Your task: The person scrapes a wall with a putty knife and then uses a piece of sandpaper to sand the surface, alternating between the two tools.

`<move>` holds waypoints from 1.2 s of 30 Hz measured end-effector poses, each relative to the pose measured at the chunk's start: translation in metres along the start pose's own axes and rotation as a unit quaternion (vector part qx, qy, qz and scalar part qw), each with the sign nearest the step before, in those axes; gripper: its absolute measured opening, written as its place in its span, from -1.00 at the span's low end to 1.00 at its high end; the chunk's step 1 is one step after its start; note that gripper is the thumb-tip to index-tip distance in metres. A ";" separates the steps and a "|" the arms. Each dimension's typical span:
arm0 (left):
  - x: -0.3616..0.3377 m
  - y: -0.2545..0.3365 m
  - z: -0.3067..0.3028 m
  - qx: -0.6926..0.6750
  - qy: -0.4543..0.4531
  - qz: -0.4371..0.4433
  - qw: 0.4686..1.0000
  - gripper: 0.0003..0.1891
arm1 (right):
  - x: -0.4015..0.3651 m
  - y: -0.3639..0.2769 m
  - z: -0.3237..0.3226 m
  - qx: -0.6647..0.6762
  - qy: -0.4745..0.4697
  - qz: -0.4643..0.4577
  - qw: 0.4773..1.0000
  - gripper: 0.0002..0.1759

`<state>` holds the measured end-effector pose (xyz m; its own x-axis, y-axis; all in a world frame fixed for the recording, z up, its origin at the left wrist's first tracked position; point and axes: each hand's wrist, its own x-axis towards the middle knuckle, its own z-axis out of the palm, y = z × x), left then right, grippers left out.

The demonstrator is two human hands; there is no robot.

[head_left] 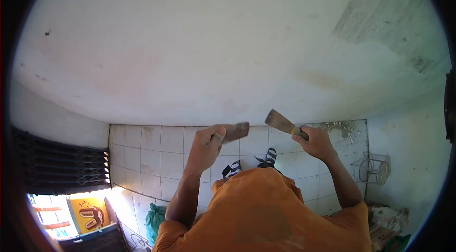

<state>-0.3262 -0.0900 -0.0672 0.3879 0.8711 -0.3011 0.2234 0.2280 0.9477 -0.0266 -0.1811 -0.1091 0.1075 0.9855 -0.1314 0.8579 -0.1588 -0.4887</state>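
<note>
Head view, and we have 2 flat blades out in front of an orange shirt (256, 200), tips aimed toward each other! We see the right scraper (281, 121) slanting up and leftward from the right hand (316, 143), whose fingers are wrapped firmly round its handle (300, 132). Across from it, the left blade (236, 132) juts rightward from the left hand (204, 150), clamped beneath the thumb; whether a handle hides inside that grip, we can't tell.

So here's the geometry we're watching: 2 long axes meeting at an angle, a gap between the tips, the right tip higher in our view. Each hand is nearest its own blade. Touching the wall (190, 38)? From up here we can't judge the depth.

Moving outward, that pale wall fills the top, with a rough grey patch (380, 19) at upper right. Below, crumbs of debris (350, 134) lie on the tiled floor (171, 140). Between the arms we spot striped footwear (271, 155). Over on the right, a wire frame (373, 169) is near the corner; on the left, a green bag (154, 221) and a dark lattice (61, 162) above a yellow panel (88, 216).
</note>
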 end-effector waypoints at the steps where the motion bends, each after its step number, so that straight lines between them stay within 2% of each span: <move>1: 0.001 -0.004 -0.003 -0.008 0.025 -0.002 1.000 -0.69 | -0.002 -0.009 -0.001 0.100 -0.007 0.019 0.995 -0.75; 4: 0.000 -0.011 -0.003 -0.052 0.025 -0.037 0.998 -0.69 | -0.014 -0.048 -0.017 0.239 -0.087 -0.010 0.967 -0.82; 5: -0.001 -0.011 -0.003 -0.071 0.017 -0.042 0.996 -0.69 | -0.016 -0.062 -0.025 0.181 -0.081 -0.080 0.977 -0.81; 8: -0.010 -0.007 -0.006 -0.121 -0.009 -0.056 0.991 -0.69 | -0.023 -0.076 -0.009 0.102 -0.023 -0.180 0.978 -0.69; 9: -0.011 -0.005 -0.007 -0.135 -0.019 -0.060 0.989 -0.69 | -0.024 -0.079 -0.006 0.054 0.010 -0.223 0.973 -0.58; 12: -0.016 -0.003 -0.011 -0.130 -0.028 -0.053 0.990 -0.70 | -0.021 -0.087 0.000 -0.124 0.066 -0.251 0.958 -0.56; 15: -0.026 -0.002 -0.017 -0.069 -0.032 -0.047 0.996 -0.70 | -0.025 -0.097 0.009 -0.206 0.114 -0.196 0.952 -0.56; 18: -0.047 0.007 -0.020 -0.037 -0.025 -0.035 0.998 -0.69 | -0.015 -0.060 0.035 -0.346 0.113 -0.101 0.926 -0.56; 21: -0.048 -0.007 -0.026 0.004 0.032 -0.011 0.999 -0.66 | -0.021 -0.026 0.056 -0.329 0.100 -0.048 0.938 -0.51; 22: -0.043 -0.017 -0.026 0.020 0.062 -0.002 0.998 -0.65 | -0.025 -0.036 0.051 -0.291 0.122 -0.069 0.946 -0.54; 25: -0.033 -0.044 -0.017 0.050 0.038 -0.006 0.998 -0.65 | -0.048 -0.082 0.041 -0.198 0.167 -0.117 0.959 -0.61; 30: -0.052 -0.014 -0.002 -0.011 0.003 -0.002 1.000 -0.66 | -0.061 -0.100 0.040 -0.197 0.172 -0.111 0.959 -0.67; 32: -0.060 -0.001 0.000 -0.015 -0.002 0.007 1.000 -0.66 | -0.063 -0.089 0.042 -0.202 0.178 -0.096 0.958 -0.72; 35: -0.064 0.004 -0.002 -0.005 -0.020 0.022 1.000 -0.68 | -0.073 -0.016 0.086 -0.303 0.078 0.036 0.949 -0.72; 36: -0.062 0.001 -0.003 0.000 -0.025 0.024 0.999 -0.69 | -0.087 0.016 0.113 -0.259 0.049 0.089 0.960 -0.70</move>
<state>-0.3526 -0.1423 -0.0479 0.4419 0.8585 -0.2600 0.2039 0.1861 0.9611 -0.0792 -0.2761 -0.2028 0.3012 0.9502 -0.0797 0.9535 -0.2996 0.0326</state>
